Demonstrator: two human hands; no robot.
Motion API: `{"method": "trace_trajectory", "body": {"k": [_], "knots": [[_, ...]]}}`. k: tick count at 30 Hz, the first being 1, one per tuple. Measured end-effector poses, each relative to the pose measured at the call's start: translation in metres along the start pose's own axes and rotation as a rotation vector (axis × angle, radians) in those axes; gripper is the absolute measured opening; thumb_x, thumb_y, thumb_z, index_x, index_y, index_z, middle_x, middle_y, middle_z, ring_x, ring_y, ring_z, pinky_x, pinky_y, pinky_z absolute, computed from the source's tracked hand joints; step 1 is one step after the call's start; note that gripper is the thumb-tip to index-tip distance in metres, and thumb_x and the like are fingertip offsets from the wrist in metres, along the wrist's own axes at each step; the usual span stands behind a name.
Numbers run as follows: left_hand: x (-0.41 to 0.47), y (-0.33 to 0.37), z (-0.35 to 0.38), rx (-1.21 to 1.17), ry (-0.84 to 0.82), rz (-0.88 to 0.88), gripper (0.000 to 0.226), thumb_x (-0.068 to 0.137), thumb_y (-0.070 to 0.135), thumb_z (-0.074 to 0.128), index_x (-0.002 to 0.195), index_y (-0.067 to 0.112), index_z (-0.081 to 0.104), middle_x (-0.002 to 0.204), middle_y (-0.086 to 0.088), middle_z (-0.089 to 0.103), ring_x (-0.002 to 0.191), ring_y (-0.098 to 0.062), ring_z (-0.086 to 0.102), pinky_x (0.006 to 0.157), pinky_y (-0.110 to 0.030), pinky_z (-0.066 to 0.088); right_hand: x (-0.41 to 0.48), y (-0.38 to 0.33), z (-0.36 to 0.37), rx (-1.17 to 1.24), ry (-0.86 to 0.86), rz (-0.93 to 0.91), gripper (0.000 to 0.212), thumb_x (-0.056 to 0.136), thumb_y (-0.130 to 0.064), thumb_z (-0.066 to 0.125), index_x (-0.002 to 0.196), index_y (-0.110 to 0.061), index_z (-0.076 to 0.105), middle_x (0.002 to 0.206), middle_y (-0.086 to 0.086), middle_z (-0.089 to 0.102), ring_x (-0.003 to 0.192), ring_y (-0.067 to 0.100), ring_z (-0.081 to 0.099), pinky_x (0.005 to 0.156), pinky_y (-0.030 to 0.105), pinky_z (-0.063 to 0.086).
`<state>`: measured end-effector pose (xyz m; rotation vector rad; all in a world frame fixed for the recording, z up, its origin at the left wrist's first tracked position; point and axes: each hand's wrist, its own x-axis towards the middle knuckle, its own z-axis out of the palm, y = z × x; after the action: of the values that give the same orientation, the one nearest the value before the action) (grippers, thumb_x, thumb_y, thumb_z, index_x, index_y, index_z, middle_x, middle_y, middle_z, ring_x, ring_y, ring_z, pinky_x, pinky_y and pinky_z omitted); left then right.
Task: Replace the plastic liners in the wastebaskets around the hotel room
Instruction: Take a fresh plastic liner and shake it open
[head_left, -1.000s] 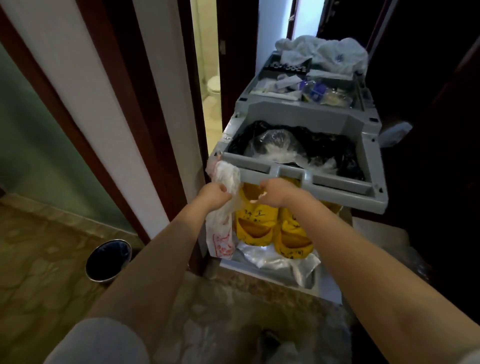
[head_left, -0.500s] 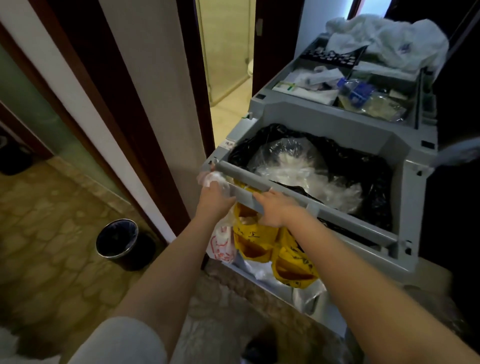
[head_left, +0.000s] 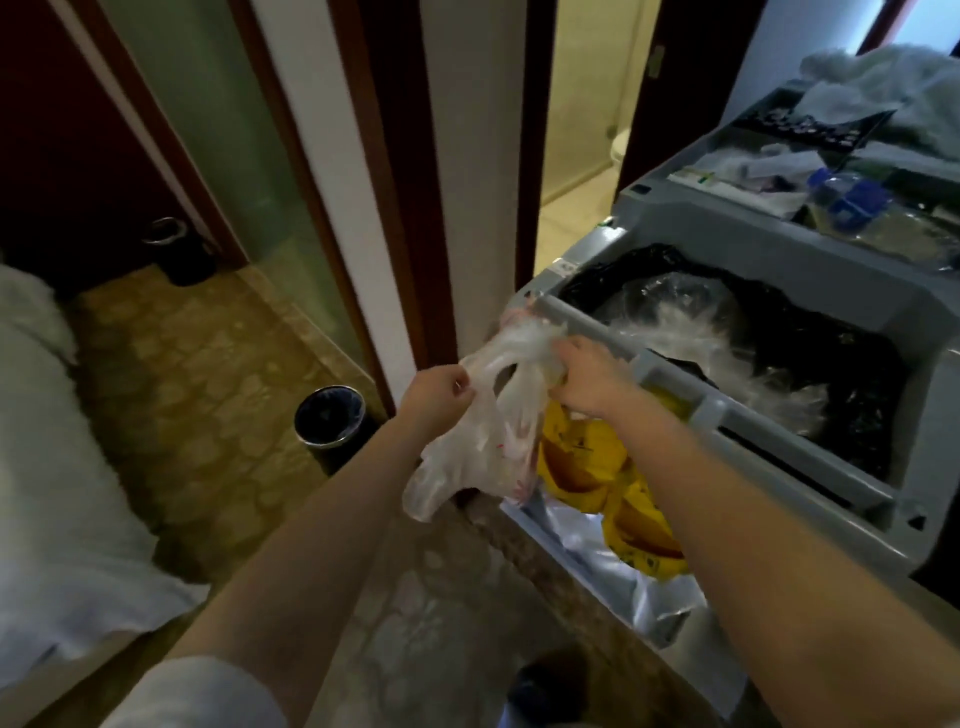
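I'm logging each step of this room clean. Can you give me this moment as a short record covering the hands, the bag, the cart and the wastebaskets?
left hand: pinches one edge of the white plastic bag
right hand: grips the same bag beside the handle bar
white plastic bag: hangs between both hands, in front of the yellow bags
cart: bin lined with a black bag, clear plastic inside
near wastebasket: upright on the floor by the door frame, plastic at its rim
far wastebasket: upright, liner cannot be told
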<state>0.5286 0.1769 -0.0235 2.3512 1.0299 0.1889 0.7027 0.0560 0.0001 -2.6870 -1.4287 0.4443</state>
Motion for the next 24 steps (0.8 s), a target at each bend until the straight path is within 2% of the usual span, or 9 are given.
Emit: {"method": "trace_trajectory", "body": {"k": [2,4,9,11,13,16,20,22,24], "knots": [[-0.031,-0.026,-0.022,-0.013,0.025,-0.013,0.013,0.091,0.021,0.056,0.079,0.016,0.055,0.079,-0.002,0.056,0.078,-0.021,0.055,0.068,-0.027,0.037,-0.010,-0.045,0.005,0.044,0.144,-0.190,0.072,0.087,-0.034,0.064,0.149,-0.022,0.029,0.151,0.008,0.034,0.137,0.031,0.033,0.110,0.048,0.034],[-0.067,-0.054,-0.045,-0.028,0.059,-0.057,0.015,0.092,0.020,0.054,0.079,0.013,0.055,0.075,-0.003,0.056,0.075,-0.022,0.055,0.066,-0.027,0.037,-0.025,-0.098,0.011,0.088,0.194,-0.314,0.076,0.086,-0.037,0.066,0.150,-0.022,0.027,0.152,0.008,0.032,0.137,0.033,0.032,0.109,0.049,0.032],[-0.188,-0.144,-0.100,-0.071,0.272,-0.252,0.014,0.089,0.014,0.058,0.080,0.004,0.063,0.074,-0.003,0.056,0.072,-0.018,0.050,0.063,-0.025,0.034,-0.063,-0.244,0.046,0.066,-0.030,-0.588,0.100,0.079,-0.033,0.073,0.154,-0.037,0.007,0.157,0.006,0.019,0.134,0.034,0.034,0.104,0.045,0.040],[-0.242,-0.189,-0.119,-0.072,0.357,-0.346,0.014,0.088,0.014,0.061,0.075,0.007,0.061,0.068,0.001,0.051,0.071,-0.017,0.048,0.059,-0.021,0.030,-0.083,-0.310,0.067,0.064,-0.130,-0.707,0.107,0.077,-0.028,0.076,0.153,-0.040,0.001,0.160,0.004,0.012,0.138,0.031,0.033,0.103,0.043,0.042],[-0.296,-0.236,-0.139,-0.098,0.418,-0.486,0.018,0.088,0.015,0.062,0.071,0.011,0.058,0.066,0.001,0.050,0.071,-0.018,0.047,0.060,-0.024,0.031,-0.108,-0.375,0.086,0.104,-0.260,-0.828,0.109,0.076,-0.022,0.077,0.153,-0.040,0.003,0.159,0.003,0.013,0.139,0.030,0.031,0.100,0.040,0.044],[-0.378,-0.302,-0.166,-0.193,0.523,-0.705,0.033,0.090,0.021,0.062,0.061,0.020,0.045,0.063,0.003,0.045,0.069,-0.019,0.046,0.061,-0.028,0.032,-0.148,-0.469,0.116,0.158,-0.377,-0.989,0.098,0.078,-0.017,0.072,0.154,-0.034,0.012,0.157,0.001,0.016,0.137,0.029,0.033,0.098,0.036,0.042],[-0.474,-0.380,-0.197,-0.251,0.673,-0.929,0.036,0.090,0.023,0.062,0.061,0.021,0.042,0.065,-0.001,0.048,0.069,-0.019,0.048,0.061,-0.028,0.034,-0.200,-0.597,0.164,0.207,-0.402,-1.148,0.087,0.082,-0.023,0.070,0.153,-0.019,0.021,0.156,0.006,0.019,0.139,0.026,0.031,0.109,0.038,0.037],[-0.513,-0.416,-0.218,-0.248,0.730,-1.036,0.033,0.090,0.023,0.061,0.062,0.021,0.044,0.067,0.000,0.050,0.066,-0.017,0.048,0.060,-0.027,0.035,-0.225,-0.663,0.183,0.225,-0.385,-1.268,0.078,0.082,-0.023,0.069,0.149,-0.019,0.029,0.150,0.005,0.028,0.128,0.025,0.043,0.102,0.037,0.042],[-0.551,-0.453,-0.242,-0.257,0.808,-1.136,0.030,0.090,0.025,0.061,0.063,0.017,0.049,0.066,0.000,0.051,0.065,-0.016,0.049,0.060,-0.027,0.036,-0.249,-0.729,0.198,0.285,-0.370,-1.394,0.061,0.082,-0.021,0.068,0.137,-0.016,0.043,0.136,0.005,0.039,0.104,0.025,0.055,0.085,0.034,0.047]]}}
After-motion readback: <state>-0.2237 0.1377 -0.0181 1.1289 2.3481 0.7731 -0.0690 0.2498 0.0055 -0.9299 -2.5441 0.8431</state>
